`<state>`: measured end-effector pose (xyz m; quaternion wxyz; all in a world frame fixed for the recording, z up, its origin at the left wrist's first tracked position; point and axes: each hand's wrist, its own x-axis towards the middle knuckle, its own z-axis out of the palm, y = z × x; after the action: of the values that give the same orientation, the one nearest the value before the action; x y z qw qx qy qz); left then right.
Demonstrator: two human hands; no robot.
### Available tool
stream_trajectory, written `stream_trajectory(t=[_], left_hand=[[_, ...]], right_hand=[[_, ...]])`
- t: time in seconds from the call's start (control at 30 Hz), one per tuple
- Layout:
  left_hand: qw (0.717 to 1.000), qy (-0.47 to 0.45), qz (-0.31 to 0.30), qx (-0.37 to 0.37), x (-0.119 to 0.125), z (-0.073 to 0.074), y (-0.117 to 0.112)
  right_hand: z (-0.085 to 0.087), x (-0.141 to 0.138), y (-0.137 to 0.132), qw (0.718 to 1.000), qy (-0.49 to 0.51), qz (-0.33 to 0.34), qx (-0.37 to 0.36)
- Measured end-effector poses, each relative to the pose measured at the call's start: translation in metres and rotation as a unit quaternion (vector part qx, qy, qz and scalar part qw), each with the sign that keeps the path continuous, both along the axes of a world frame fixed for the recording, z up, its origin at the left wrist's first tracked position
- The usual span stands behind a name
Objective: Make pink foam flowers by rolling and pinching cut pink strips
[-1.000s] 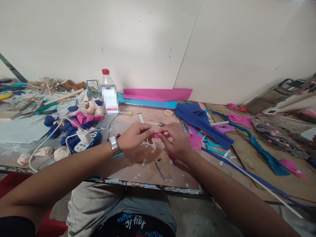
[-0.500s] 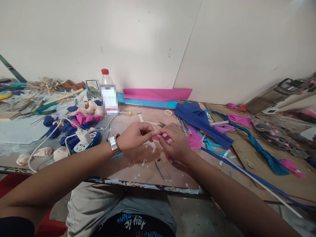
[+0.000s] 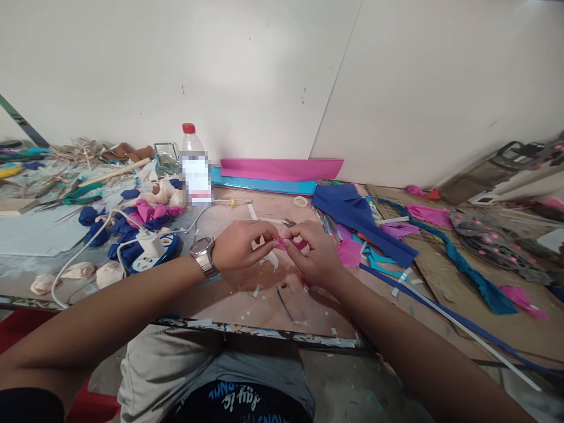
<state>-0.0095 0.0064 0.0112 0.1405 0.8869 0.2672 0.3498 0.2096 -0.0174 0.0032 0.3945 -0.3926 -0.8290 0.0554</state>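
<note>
Both hands meet above the middle of the worktable (image 3: pixel 247 299), fingertips almost touching. Between them runs a small strip of magenta material (image 3: pixel 282 242), perhaps paper or cloth. My left hand (image 3: pixel 242 244), with a metal watch (image 3: pixel 204 257) on its wrist, pinches one end of it. My right hand (image 3: pixel 315 252) is closed on the other part with thumb and forefinger, and its curled fingers hide some of the strip. Just behind the hands lie the metal jaws (image 3: pixel 288 223) of a tool. A white scrap (image 3: pixel 271 258) rests on the table below.
At left are a power socket (image 3: pixel 154 252) with white cable, crumpled blue and pink pieces (image 3: pixel 150 211), and green-handled pliers (image 3: pixel 83 194). A red-capped bottle (image 3: pixel 189 141) stands behind. Blue cloth (image 3: pixel 361 217), cardboard (image 3: pixel 449 294) and a teal strip (image 3: pixel 476 270) lie at right.
My left fingertips have come onto the magenta strip, and more of it shows between the hands. My right hand has shifted only slightly.
</note>
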Motion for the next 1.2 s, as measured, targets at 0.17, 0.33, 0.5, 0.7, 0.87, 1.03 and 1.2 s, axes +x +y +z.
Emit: stream_trajectory(t=[0.17, 0.33, 0.5, 0.7, 0.87, 1.03, 1.2], left_hand=[[0.999, -0.032, -0.010, -0.042, -0.0003, 0.0013, -0.0011], [0.998, -0.047, -0.028, -0.021, 0.0004, -0.0017, -0.0002], [0.996, -0.005, -0.040, 0.076, -0.0007, -0.0059, 0.0043], [0.999, -0.029, -0.021, 0.010, -0.0026, -0.0040, 0.0021], [0.976, -0.077, -0.030, -0.202, 0.0002, 0.0018, -0.0008], [0.916, -0.098, -0.078, -0.381, 0.0024, 0.0002, 0.0047], [0.880, -0.100, -0.080, -0.458, 0.0042, 0.0006, 0.0073]], right_hand=[[0.0008, -0.0005, -0.0001, 1.000, 0.005, 0.006, 0.004], [0.0019, -0.0020, -0.0014, 1.000, 0.010, 0.007, 0.004], [0.0026, -0.0048, -0.0026, 1.000, 0.018, 0.001, -0.020], [0.0025, -0.0045, -0.0023, 0.999, 0.030, -0.004, -0.012], [0.0007, -0.0012, -0.0003, 0.999, 0.003, -0.010, 0.043], [0.0003, -0.0016, 0.0005, 0.997, -0.017, 0.008, 0.074], [0.0007, -0.0024, 0.0008, 0.995, -0.034, 0.020, 0.095]])
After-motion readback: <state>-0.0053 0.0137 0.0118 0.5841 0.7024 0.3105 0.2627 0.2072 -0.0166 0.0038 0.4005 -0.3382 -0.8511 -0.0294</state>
